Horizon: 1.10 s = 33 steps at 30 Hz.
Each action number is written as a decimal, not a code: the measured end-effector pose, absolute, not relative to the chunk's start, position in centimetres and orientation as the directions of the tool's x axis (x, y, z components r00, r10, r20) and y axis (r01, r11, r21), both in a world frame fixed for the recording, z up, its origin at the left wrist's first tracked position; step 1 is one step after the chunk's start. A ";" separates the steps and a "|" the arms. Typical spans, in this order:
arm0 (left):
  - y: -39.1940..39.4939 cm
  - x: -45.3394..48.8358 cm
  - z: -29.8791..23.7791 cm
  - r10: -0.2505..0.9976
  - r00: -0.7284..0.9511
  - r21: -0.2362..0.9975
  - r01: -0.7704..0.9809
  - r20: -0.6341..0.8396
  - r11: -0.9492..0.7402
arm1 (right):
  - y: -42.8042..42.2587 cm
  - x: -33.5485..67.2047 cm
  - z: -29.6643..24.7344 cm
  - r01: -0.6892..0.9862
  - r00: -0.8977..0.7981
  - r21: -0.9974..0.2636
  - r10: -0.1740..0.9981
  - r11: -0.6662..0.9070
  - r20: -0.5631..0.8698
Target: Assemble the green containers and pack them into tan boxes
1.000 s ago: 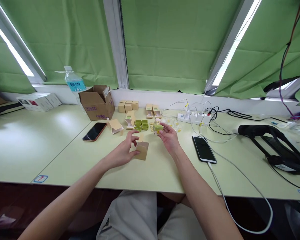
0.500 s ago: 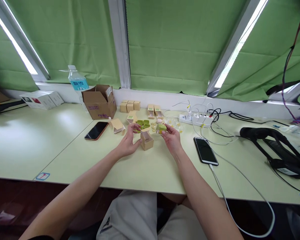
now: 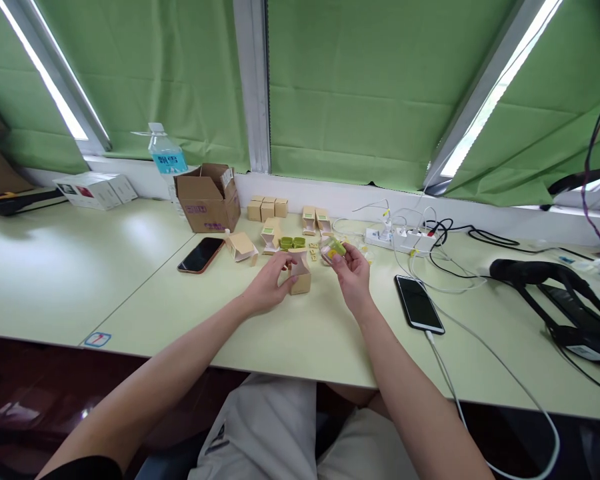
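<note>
One green piece (image 3: 337, 247) pinched up beside one small box (image 3: 301, 284)

From my end I see the right hand (image 3: 354, 275) with thumb and fingertips closed on the green piece, which has a clear part on its left. It sits just right of the small box; I can't tell whether it touches the table (image 3: 290, 337). The left hand (image 3: 269, 285) is half curled, thumb and fingers gripping the small box at its left side, near a raised flap. That box stands on the table.

Behind the left hand I make out green cups (image 3: 293, 243), with tiny yellowish pieces (image 3: 313, 251) to their right. An opened box (image 3: 271, 235) stands to the cups' left, closed boxes (image 3: 268, 209) farther back. A dark phone (image 3: 201, 255) lies left of these, a charging phone (image 3: 419, 305) right of the right hand.
</note>
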<state>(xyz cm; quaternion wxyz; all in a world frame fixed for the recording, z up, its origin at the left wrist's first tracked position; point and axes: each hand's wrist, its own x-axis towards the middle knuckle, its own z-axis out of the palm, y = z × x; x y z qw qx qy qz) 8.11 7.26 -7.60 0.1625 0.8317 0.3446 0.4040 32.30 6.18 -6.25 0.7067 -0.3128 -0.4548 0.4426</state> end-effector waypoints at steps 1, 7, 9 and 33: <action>7.5 8.1 -7.8 0.708 0.424 0.573 0.416 0.565 -0.706 | 5.8 31.9 -6.0 -0.309 0.179 -0.844 0.898 0.439 0.402; 7.4 8.7 -7.3 0.719 0.422 0.657 0.310 0.552 -0.687 | 3.5 29.7 -5.4 -0.072 0.079 -0.843 0.846 0.533 0.528; 7.1 9.1 -6.9 0.735 0.389 0.670 0.314 0.556 -0.672 | 3.0 29.3 -5.6 -0.009 0.047 -0.840 0.839 0.543 0.542; 7.8 9.5 -8.0 0.814 0.301 0.818 0.150 0.497 -0.555 | 3.8 31.5 -6.1 0.500 -0.226 -0.593 0.756 0.631 0.614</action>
